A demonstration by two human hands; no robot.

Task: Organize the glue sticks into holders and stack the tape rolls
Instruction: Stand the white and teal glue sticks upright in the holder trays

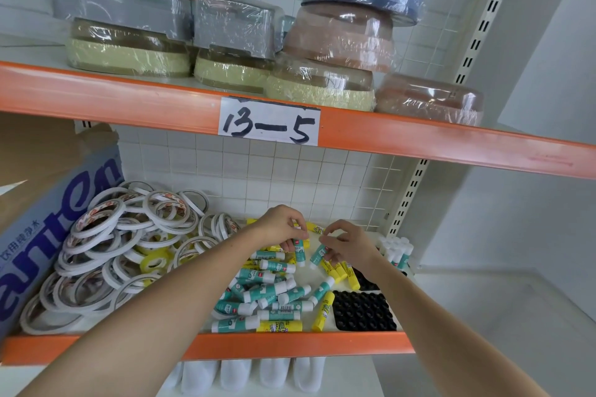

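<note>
Dozens of glue sticks (267,293), teal and yellow, lie loose just left of the black holder (361,311), some touching its edge. Above that holder the left hand (282,224) pinches a teal stick, and the right hand (350,243) curls around several. Such a full right-hand grip could let one slip into the pile or roll off the shelf's orange lip (290,346). Farther left of the holder, the unstacked tape rolls (129,245) heap loosely; a stray forearm could scatter them.
</note>
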